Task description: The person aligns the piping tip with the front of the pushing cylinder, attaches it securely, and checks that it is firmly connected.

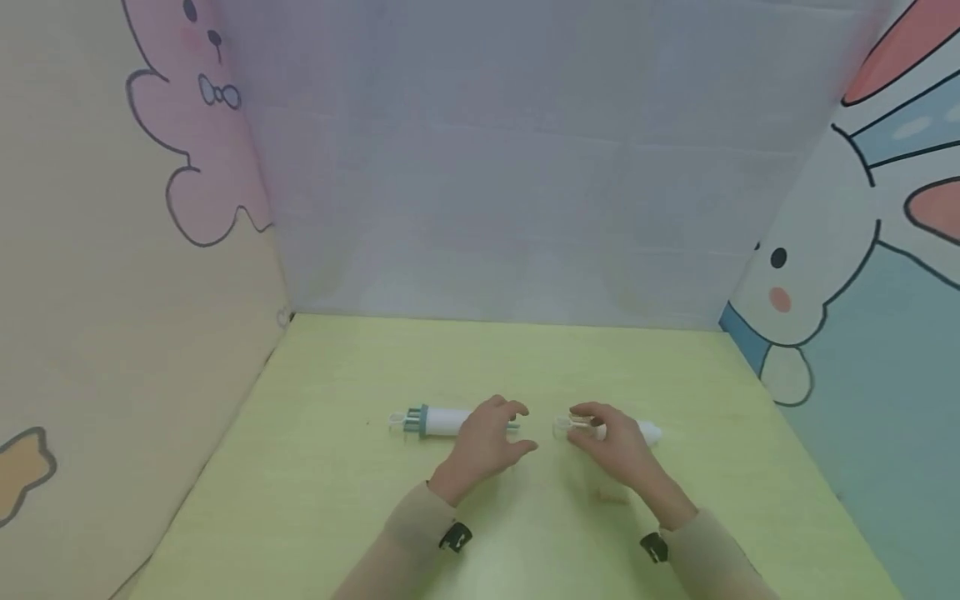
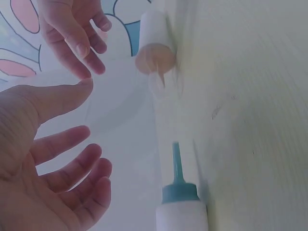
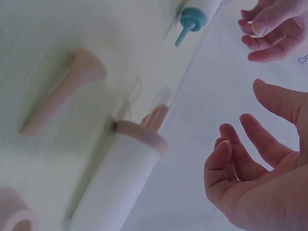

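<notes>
On the green table point(image 1: 315, 467), both hands are hovering with fingers apart, holding nothing: the left hand point(image 1: 487, 437) over the teal-tipped tube point(image 1: 442, 421), the right hand point(image 1: 611, 442) over the pink-tipped tube point(image 1: 645, 432). Gripping each tube mid-body would likely steady it.

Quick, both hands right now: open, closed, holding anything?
Left hand: open, holding nothing, beside the teal-tipped tube.
Right hand: open, holding nothing, beside the pink-tipped tube.
</notes>
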`<state>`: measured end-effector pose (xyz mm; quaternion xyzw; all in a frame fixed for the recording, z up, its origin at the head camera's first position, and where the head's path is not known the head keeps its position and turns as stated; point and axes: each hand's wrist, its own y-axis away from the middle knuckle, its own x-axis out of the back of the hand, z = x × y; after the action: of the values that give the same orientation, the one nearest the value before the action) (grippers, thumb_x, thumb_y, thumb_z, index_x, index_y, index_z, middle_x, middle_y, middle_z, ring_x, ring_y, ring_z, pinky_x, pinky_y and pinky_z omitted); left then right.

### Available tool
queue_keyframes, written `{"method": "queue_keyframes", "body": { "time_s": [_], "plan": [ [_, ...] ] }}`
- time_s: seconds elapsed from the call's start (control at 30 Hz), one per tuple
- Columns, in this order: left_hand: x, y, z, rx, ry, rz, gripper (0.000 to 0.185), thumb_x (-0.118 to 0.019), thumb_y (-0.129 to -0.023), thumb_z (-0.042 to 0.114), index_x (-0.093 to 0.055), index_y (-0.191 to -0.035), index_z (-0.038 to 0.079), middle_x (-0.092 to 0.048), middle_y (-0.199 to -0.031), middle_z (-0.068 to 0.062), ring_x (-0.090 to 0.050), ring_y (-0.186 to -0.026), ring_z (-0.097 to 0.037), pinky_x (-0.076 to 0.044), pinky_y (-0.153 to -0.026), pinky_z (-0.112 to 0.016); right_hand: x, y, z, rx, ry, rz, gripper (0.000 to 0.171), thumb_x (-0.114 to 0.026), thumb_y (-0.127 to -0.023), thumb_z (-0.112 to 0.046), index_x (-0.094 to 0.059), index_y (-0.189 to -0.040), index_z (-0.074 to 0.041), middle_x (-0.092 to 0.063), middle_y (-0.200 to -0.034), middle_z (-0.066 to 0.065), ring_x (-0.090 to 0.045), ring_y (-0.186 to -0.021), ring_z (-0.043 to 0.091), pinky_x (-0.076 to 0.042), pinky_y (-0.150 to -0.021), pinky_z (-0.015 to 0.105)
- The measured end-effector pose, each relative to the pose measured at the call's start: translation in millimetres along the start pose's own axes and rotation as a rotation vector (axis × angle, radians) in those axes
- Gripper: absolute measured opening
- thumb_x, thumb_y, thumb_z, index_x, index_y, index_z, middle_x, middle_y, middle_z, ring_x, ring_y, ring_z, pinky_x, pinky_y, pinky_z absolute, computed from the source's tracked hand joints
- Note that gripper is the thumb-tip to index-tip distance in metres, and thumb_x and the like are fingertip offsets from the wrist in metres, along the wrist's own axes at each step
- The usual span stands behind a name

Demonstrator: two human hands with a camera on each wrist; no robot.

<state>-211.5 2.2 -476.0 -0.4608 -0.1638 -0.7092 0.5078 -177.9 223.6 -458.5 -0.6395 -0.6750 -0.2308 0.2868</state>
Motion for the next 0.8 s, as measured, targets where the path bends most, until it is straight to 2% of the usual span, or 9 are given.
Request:
{"method": "queue_keyframes", "body": {
  "time_s": [0.13,0.5,0.57,0.7,0.8],
  "plan": [
    [-11.3,-3.7,13.8,-0.023,0.000,-0.072,0.043,-0.074,-0.077,0.040,-0.064,-0.113,0.018,-0.060,-0.097,0.000,-0.057,-0.082,-0.012,-0.045,-0.065,-0.022,13.5,9.6,11.9,-0.027,0.049,0.000,0.041,-0.069,-0.085,-0.030,-0.060,-0.121,-0.013,-0.060,-0.122,0.006,-0.054,-0.105,0.027,-0.047,-0.081,0.040],
    [-60.6,-6.4,50.5,-0.120,-0.029,-0.162,0.040,-0.074,-0.076,0.040,-0.064,-0.111,0.024,-0.061,-0.096,0.005,-0.054,-0.081,-0.002,-0.040,-0.062,-0.015,33.5,33.7,47.0,-0.026,0.257,-0.039,0.041,-0.075,-0.077,-0.021,-0.064,-0.112,-0.002,-0.064,-0.112,0.015,-0.060,-0.100,0.036,-0.049,-0.080,0.049],
    [-69.7,-6.6,54.0,-0.129,-0.037,-0.196,0.042,-0.074,-0.077,0.041,-0.062,-0.114,0.025,-0.061,-0.096,0.007,-0.054,-0.080,-0.002,-0.040,-0.063,-0.015,35.7,40.5,52.3,-0.028,0.290,-0.052,0.045,-0.078,-0.074,-0.021,-0.064,-0.112,-0.002,-0.064,-0.112,0.017,-0.059,-0.100,0.038,-0.049,-0.080,0.051],
    [-83.7,-5.3,56.4,-0.107,-0.041,-0.269,0.048,-0.072,-0.078,0.043,-0.059,-0.121,0.025,-0.061,-0.094,0.008,-0.054,-0.080,-0.002,-0.041,-0.065,-0.016,40.0,50.8,62.0,-0.040,0.347,-0.083,0.055,-0.084,-0.065,-0.022,-0.063,-0.111,-0.001,-0.062,-0.111,0.021,-0.057,-0.101,0.042,-0.046,-0.082,0.055],
    [-91.1,-4.3,56.3,-0.098,-0.054,-0.293,0.051,-0.072,-0.078,0.043,-0.057,-0.123,0.025,-0.062,-0.095,0.010,-0.054,-0.082,-0.001,-0.042,-0.068,-0.016,42.4,54.5,68.5,-0.084,0.386,-0.112,0.057,-0.085,-0.062,-0.022,-0.063,-0.111,-0.001,-0.062,-0.110,0.021,-0.055,-0.103,0.043,-0.044,-0.085,0.056]
  ]
}}
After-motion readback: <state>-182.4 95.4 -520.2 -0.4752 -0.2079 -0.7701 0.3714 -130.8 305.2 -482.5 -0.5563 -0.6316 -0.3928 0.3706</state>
